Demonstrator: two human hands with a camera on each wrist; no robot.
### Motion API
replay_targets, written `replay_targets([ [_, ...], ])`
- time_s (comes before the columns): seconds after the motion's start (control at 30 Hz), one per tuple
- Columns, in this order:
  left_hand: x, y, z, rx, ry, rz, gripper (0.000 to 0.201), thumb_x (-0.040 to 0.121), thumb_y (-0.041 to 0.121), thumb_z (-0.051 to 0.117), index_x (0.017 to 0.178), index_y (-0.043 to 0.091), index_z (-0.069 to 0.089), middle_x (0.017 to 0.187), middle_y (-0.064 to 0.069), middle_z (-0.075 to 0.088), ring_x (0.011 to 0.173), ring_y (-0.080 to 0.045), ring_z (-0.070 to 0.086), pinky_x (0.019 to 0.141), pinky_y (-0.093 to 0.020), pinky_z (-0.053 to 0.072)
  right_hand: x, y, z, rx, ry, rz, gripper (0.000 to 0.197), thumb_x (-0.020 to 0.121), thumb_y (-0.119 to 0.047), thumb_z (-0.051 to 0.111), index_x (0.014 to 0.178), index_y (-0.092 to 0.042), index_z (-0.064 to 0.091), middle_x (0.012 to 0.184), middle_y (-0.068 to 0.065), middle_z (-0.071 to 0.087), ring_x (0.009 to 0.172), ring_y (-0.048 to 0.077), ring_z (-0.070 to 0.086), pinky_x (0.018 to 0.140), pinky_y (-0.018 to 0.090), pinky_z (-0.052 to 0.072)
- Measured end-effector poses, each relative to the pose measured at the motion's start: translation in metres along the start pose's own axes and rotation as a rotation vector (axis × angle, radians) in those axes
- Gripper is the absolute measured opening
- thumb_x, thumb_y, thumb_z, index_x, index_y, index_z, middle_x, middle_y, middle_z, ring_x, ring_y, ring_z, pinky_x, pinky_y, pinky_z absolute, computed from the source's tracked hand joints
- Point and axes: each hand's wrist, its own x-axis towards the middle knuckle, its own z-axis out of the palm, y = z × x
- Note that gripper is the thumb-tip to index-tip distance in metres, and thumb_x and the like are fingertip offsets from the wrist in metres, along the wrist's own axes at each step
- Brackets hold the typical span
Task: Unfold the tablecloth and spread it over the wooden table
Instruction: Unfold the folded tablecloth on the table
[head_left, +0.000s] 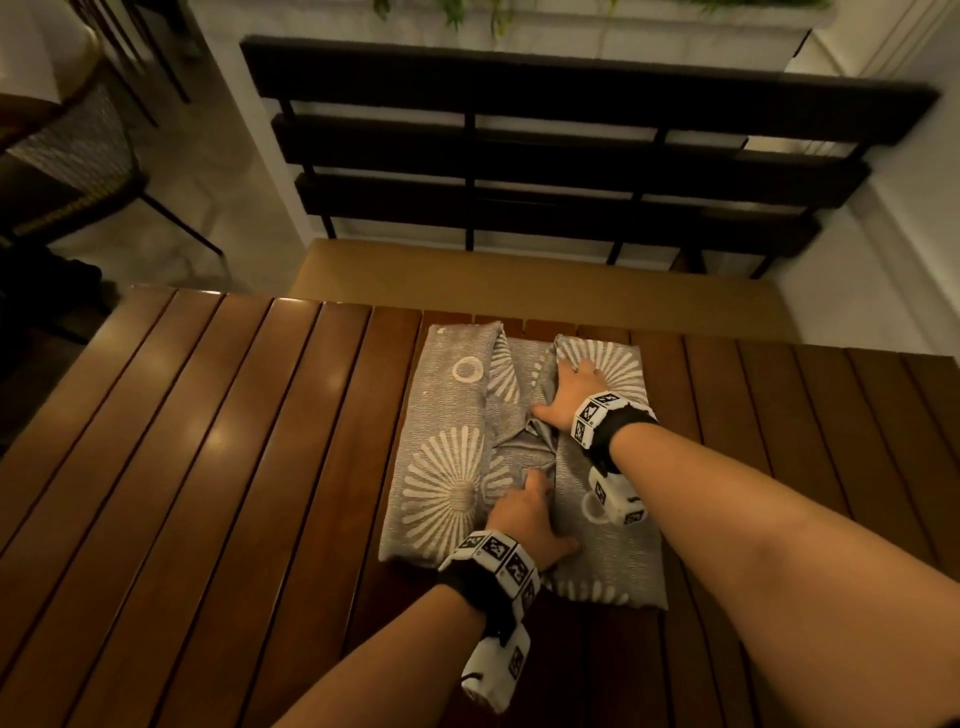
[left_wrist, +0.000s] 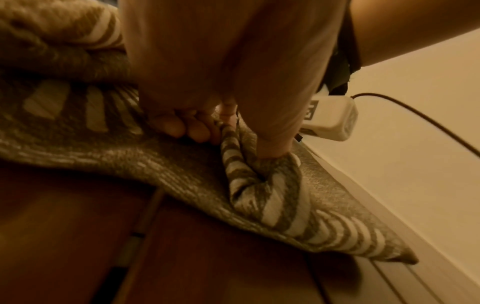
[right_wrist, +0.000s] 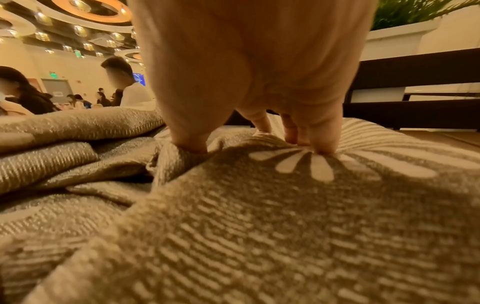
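Head, cloth: the cloth (head_left: 519, 467) lies folded on the table (head_left: 208, 467), toward its far edge; unfolding has barely begun and spreading is all left.
Head, hands: the left hand (head_left: 524, 519) is on the cloth's near middle, the right hand (head_left: 569, 395) farther in.
Left wrist: curled fingers (left_wrist: 182, 127) and thumb pinch a fold of cloth; fingertips are partly hidden.
Right wrist: straight fingers (right_wrist: 322, 133) press the cloth; whether the thumb grips is unclear.

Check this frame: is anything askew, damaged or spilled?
Nothing stands out. The folded grey sunburst-patterned tablecloth lies square on the slatted wooden table, rumpled only at its middle where the left hand and right hand work the folds.
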Motion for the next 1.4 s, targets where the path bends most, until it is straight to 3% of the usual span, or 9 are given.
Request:
replay_targets([
  [0.1, 0.01, 0.014, 0.004, -0.069, 0.04, -0.034, 0.065, 0.074, 0.032, 0.075, 0.122, 0.019, 0.033, 0.113, -0.009, 0.061, 0.103, -0.029, 0.061, 0.088, -0.039, 0.05, 0.005, 0.014, -0.014, -0.025, 0.03, -0.004, 0.091, 0.079, -0.06, 0.065, 0.144, -0.006, 0.033, 0.147, 0.017, 0.034, 0.134, 0.035, 0.036, 0.108, 0.038, 0.036],
  [0.2, 0.01, 0.021, 0.01, -0.263, 0.123, -0.136, 0.071, 0.073, 0.027, 0.075, 0.126, 0.021, 0.027, 0.113, -0.006, 0.063, 0.103, -0.026, 0.063, 0.089, -0.036, 0.05, 0.005, 0.019, -0.025, -0.078, 0.051, -0.048, 0.049, 0.086, -0.048, 0.064, 0.106, -0.004, 0.059, 0.127, 0.017, 0.053, 0.126, 0.032, 0.045, 0.099, 0.034, 0.042],
  [0.37, 0.006, 0.027, 0.011, -0.468, 0.097, -0.257, 0.074, 0.067, 0.028, 0.082, 0.125, 0.013, 0.038, 0.119, -0.006, 0.056, 0.104, -0.021, 0.056, 0.084, -0.029, 0.047, 0.001, 0.014, -0.029, -0.047, 0.047, -0.033, 0.032, 0.091, -0.026, 0.058, 0.067, -0.006, 0.055, 0.072, 0.007, 0.051, 0.089, 0.027, 0.055, 0.074, 0.031, 0.045],
  [0.5, 0.005, 0.031, 0.004, -0.445, 0.062, -0.179, 0.054, 0.068, 0.033, 0.078, 0.111, 0.011, 0.053, 0.106, -0.005, 0.063, 0.094, -0.017, 0.058, 0.078, -0.03, 0.05, -0.002, 0.017, -0.029, 0.041, 0.058, -0.069, 0.04, 0.093, -0.013, 0.052, 0.054, -0.01, 0.043, 0.057, 0.006, 0.042, 0.063, 0.024, 0.052, 0.056, 0.027, 0.041],
  [0.6, -0.003, 0.038, 0.001, -0.483, 0.036, -0.083, 0.053, 0.059, 0.035, 0.07, 0.107, 0.015, 0.06, 0.1, -0.003, 0.069, 0.091, -0.019, 0.064, 0.081, -0.037, 0.057, -0.009, 0.025, -0.034, 0.073, 0.06, -0.111, 0.037, 0.091, -0.016, 0.055, 0.058, -0.011, 0.042, 0.059, 0.005, 0.041, 0.054, 0.017, 0.043, 0.045, 0.026, 0.028],
  [0.93, -0.019, 0.114, 0.023, -0.375, -0.017, 0.254, 0.026, 0.075, 0.02, 0.061, 0.1, 0.015, 0.052, 0.091, -0.007, 0.065, 0.083, -0.022, 0.063, 0.077, -0.041, 0.053, -0.045, 0.111, -0.091, 0.259, 0.24, -0.137, 0.024, 0.086, -0.019, 0.064, 0.1, -0.01, 0.047, 0.084, 0.007, 0.053, 0.075, 0.026, 0.054, 0.059, 0.033, 0.039],
  [1.13, -0.016, 0.155, 0.066, -0.31, -0.059, 0.307, 0.072, 0.084, 0.019, 0.064, 0.145, 0.027, 0.027, 0.095, 0.005, 0.056, 0.092, -0.018, 0.06, 0.075, -0.028, 0.052, -0.054, 0.175, -0.088, 0.336, 0.266, -0.038, 0.068, 0.085, -0.008, 0.064, 0.141, -0.009, 0.026, 0.103, 0.017, 0.061, 0.081, 0.029, 0.059, 0.068, 0.037, 0.048],
  [1.27, -0.006, 0.157, 0.094, -0.356, -0.353, 0.262, 0.08, 0.087, 0.028, 0.067, 0.148, 0.035, 0.016, 0.133, -0.006, 0.058, 0.121, -0.021, 0.056, 0.097, -0.037, 0.049, -0.049, 0.206, -0.074, 0.165, 0.221, 0.09, 0.075, 0.086, -0.011, 0.061, 0.147, -0.008, 0.018, 0.106, 0.02, 0.061, 0.089, 0.036, 0.061, 0.072, 0.039, 0.049],
  [1.4, 0.006, 0.138, 0.097, 0.094, -0.153, 0.498, 0.06, 0.092, 0.033, 0.056, 0.145, 0.019, 0.032, 0.142, -0.008, 0.048, 0.129, -0.029, 0.046, 0.106, -0.041, 0.04, -0.045, 0.212, -0.066, -0.004, 0.276, -0.046, 0.061, 0.085, -0.017, 0.061, 0.141, -0.01, 0.037, 0.139, 0.017, 0.046, 0.125, 0.035, 0.047, 0.103, 0.045, 0.042],
])
